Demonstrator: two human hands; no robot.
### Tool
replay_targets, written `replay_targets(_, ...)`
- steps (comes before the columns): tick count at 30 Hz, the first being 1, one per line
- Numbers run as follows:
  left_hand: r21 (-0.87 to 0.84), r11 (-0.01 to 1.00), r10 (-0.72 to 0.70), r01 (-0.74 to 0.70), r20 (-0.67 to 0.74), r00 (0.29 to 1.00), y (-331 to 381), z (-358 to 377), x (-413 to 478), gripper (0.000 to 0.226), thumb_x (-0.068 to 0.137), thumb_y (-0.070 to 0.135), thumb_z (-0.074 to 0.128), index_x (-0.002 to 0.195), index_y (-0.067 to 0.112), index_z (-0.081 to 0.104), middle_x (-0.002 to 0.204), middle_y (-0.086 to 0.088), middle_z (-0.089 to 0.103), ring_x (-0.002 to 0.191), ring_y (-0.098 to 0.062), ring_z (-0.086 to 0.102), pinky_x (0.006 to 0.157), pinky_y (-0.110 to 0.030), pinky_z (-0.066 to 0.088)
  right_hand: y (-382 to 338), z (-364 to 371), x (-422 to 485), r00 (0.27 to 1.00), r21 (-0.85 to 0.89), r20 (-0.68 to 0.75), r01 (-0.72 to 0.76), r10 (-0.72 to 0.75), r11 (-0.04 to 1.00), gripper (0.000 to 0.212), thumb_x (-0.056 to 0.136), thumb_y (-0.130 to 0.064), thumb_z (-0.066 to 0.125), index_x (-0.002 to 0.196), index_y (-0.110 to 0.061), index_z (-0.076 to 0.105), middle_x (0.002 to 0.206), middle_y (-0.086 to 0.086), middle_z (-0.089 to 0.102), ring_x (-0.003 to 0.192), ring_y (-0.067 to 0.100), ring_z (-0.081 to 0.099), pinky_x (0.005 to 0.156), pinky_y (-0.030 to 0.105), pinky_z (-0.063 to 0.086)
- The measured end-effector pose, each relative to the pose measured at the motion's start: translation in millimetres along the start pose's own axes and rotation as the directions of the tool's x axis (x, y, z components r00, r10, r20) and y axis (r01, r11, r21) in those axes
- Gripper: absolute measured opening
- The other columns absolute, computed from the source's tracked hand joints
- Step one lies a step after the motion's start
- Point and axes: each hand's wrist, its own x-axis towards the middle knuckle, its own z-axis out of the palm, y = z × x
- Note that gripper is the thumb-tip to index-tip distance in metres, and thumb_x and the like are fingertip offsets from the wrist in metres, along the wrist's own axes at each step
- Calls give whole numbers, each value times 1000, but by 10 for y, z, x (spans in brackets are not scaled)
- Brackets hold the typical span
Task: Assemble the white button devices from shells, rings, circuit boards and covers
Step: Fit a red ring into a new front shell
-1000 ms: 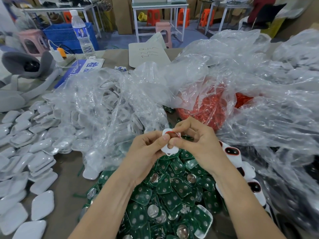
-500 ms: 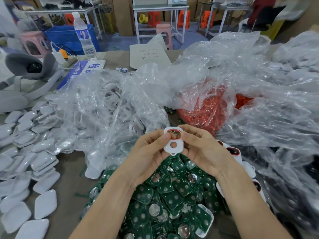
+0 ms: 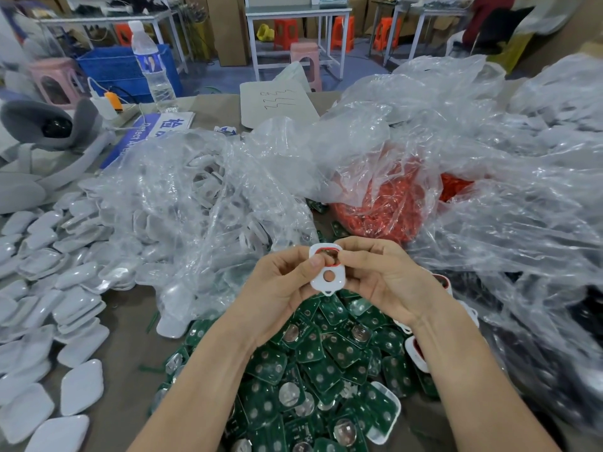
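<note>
Your left hand (image 3: 280,283) is gripping the white shell (image 3: 318,282) from its left side, fingers curled behind it and the thumb lying across the face by the large opening. Your right hand (image 3: 386,277) is pinching the shell's opposite edge, thumb and forefinger closing on the rim of that same opening, where the red ring (image 3: 322,247) is showing as a thin arc along the top; whether it is fully seated all the way round, I cannot tell. You are holding the shell in the air between both hands, its long axis running away from you: the big opening at the far end, the small round hole in the middle, the little tab pointing back toward you. What matters for the next move is that the circuit boards (image 3: 326,370) are lying in a green heap directly under your hands and slightly nearer you, about equally close to either hand, so by my judgement the right could drop for one while the left is holding the shell. Farther out, the bag of red rings (image 3: 391,203) is sitting just beyond your hands, the bag of shells (image 3: 202,207) to the far left, and loose white covers (image 3: 81,386) are spreading over the bench (image 3: 127,321) on your left.
</note>
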Motion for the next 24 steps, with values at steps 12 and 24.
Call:
replay_targets(12,488,870,211,-68,-243,947,-89,9,27,16,87,29,66,86,14,70,91,-17,70,89,-39,67,86,-52,56,158,121,52,927,-730,-95,182,-362,659,14,89,-7,64,93,-20,66,87,0,70,83,16,66,80,30,55)
replay_targets(24,525,845,267,-96,-260,928,-75,8,27,15,82,39,63,79,27,72,88,-18,68,93,-48,61,86,-66,49,175,111,73,949,-584,-111,177,-294,793,10,90,-12,65,91,-20,72,82,-2,73,77,10,68,75,29,59)
